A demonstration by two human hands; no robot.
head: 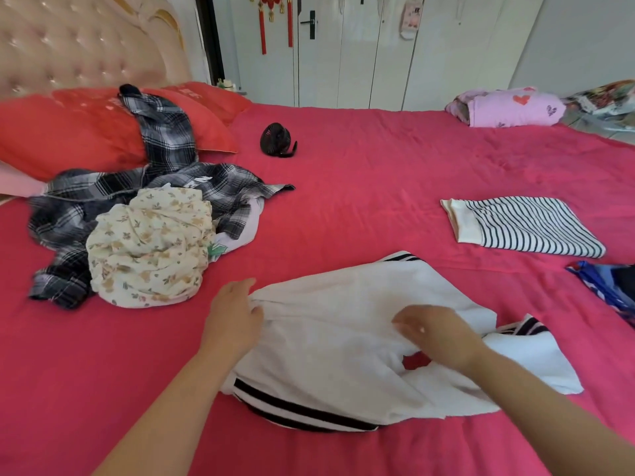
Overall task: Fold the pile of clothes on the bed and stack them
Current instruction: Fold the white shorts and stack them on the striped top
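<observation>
A white top with black-striped trim [343, 348] lies spread on the red bedspread [360, 187] in front of me. My left hand [233, 314] pinches its left edge between thumb and fingers. My right hand [436, 329] rests on the middle of the top with fingers bent into the cloth. To the left sits the pile: a floral cream garment [147, 249] on top of a black-and-white plaid shirt [165, 159]. A folded black-and-white striped garment [525, 225] lies flat to the right.
Red pillows [68, 128] lean against the tufted headboard at back left. A small black fan [276, 139] sits mid-bed. A pink bundle with hearts [512, 108] lies at the far right edge. A blue item [608, 286] pokes in at right. White wardrobe doors stand behind.
</observation>
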